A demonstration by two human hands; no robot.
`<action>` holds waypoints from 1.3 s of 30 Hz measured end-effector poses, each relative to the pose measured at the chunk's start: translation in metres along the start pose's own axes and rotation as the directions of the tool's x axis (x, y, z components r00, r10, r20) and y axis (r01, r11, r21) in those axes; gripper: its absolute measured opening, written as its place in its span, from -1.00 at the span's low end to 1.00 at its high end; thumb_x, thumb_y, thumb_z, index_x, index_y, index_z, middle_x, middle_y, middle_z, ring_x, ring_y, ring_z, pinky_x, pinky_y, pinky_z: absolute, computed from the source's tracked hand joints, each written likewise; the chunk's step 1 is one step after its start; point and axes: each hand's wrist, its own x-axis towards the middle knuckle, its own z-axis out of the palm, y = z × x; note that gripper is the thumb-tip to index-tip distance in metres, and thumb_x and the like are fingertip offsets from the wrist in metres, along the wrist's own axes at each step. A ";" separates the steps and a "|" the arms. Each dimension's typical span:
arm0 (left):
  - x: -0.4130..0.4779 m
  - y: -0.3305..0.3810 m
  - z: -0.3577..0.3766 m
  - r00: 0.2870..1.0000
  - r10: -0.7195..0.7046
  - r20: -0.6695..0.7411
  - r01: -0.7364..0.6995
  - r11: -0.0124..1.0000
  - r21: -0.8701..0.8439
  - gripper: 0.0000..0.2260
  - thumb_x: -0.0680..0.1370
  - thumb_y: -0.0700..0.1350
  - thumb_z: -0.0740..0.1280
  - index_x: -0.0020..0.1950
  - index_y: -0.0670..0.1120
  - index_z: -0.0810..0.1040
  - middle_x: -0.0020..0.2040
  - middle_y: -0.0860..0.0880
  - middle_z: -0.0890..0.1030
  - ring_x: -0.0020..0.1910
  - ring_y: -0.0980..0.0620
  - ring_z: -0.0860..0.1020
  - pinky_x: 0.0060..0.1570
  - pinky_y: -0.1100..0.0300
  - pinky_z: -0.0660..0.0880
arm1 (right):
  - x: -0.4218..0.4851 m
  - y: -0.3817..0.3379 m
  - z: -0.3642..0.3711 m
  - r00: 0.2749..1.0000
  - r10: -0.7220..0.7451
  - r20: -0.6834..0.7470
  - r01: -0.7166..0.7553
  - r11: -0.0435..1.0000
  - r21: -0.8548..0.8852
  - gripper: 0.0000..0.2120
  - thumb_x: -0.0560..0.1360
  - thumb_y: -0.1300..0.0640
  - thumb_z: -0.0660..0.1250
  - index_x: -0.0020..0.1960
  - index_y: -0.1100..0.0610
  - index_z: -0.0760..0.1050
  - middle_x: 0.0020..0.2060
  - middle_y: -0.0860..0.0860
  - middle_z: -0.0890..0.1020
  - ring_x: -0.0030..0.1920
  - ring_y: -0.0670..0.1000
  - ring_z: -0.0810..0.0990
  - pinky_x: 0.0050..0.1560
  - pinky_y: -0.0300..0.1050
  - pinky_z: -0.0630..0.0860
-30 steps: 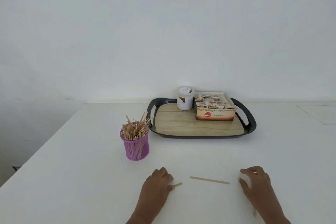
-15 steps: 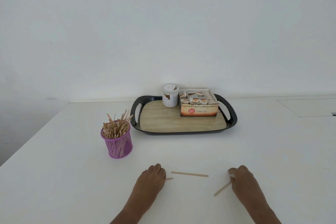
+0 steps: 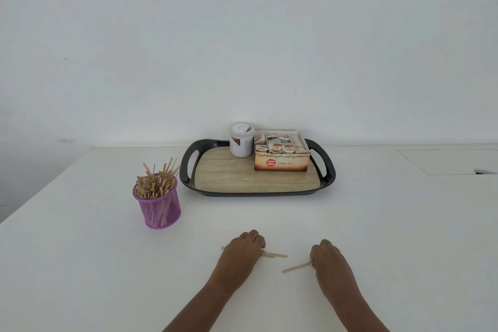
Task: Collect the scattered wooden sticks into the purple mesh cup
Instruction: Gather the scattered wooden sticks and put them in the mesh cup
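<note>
**STICK ROUND-UP: CONTAINERS, CONTENTS, HANDS**

1. Purple mesh cup (image 3: 159,207). Upright on white table (image 3: 80,250), approx. 10 o'clock from the hands and well apart from them. Contents: dense bundle of wooden sticks (image 3: 155,183) standing past the rim, upper ends fanning toward 1 o'clock. More shafts show thru the mesh.

2. Tray (image 3: 187,170). Black rim w/ cut-out handles, wood-grain base. Sits at 12 o'clock from the hands, just beside the cup at the cup's 2 o'clock.
   - White jar (image 3: 241,140), lid on, at the tray's 12 o'clock edge.
   - Tea box (image 3: 281,162), top open, marked "Ginger Tea", at the jar's 3 o'clock. Touching or merely beside the jar: cannot tell.
   - Rows of sachets (image 3: 277,143) inside the box.

3. Left hand (image 3: 241,255). Knuckles up, fingers curled down at table level, gripping loose sticks (image 3: 277,255). Two ends seem to poke out at the hand's 3 o'clock, and one tip at its 9 o'clock.

4. Right hand (image 3: 330,259). Fingers curled, pinching single stick (image 3: 296,268) by one end. The shaft runs out toward the hand's 8 o'clock. Whether the free end touches the table: cannot tell.

5. Free ends of items 3 and 4 lie near each other, apart, between the two hands.
</note>
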 end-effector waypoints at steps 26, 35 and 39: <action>-0.015 -0.033 -0.029 0.965 -0.261 -0.038 0.242 0.934 -0.262 -0.88 0.62 -0.16 0.07 0.07 -0.08 0.38 -0.04 -0.05 0.62 -0.15 0.02 0.53 -0.20 0.24 0.37 | 0.024 -0.026 -0.003 0.991 -0.135 0.026 0.123 0.958 0.259 -0.67 0.51 0.37 0.08 -0.27 -0.01 0.21 -0.17 0.03 0.45 -0.12 0.01 0.40 -0.15 -0.22 0.30; -0.017 -0.081 -0.115 0.749 -0.442 -0.494 0.082 0.801 -0.592 -0.79 0.59 -0.31 0.15 0.09 -0.14 0.54 -0.21 -0.04 0.59 -0.14 0.02 0.56 -0.11 0.47 0.39 | 0.046 -0.132 -0.040 0.940 -0.274 -0.202 0.337 0.668 0.663 -0.85 0.51 0.33 0.17 -0.04 0.17 0.49 -0.31 0.04 0.55 -0.36 -0.11 0.48 -0.39 -0.45 0.37; -0.012 -0.109 -0.156 0.622 -0.553 -0.555 -0.006 0.705 -0.709 -0.81 0.59 -0.26 0.18 -0.07 0.03 0.46 -0.26 0.15 0.61 -0.26 0.34 0.54 -0.25 0.52 0.41 | 0.061 -0.179 -0.067 0.905 -0.290 -0.311 0.423 0.547 0.722 -0.88 0.48 0.31 0.26 -0.07 0.11 0.41 -0.32 0.01 0.59 -0.33 -0.14 0.55 -0.36 -0.50 0.39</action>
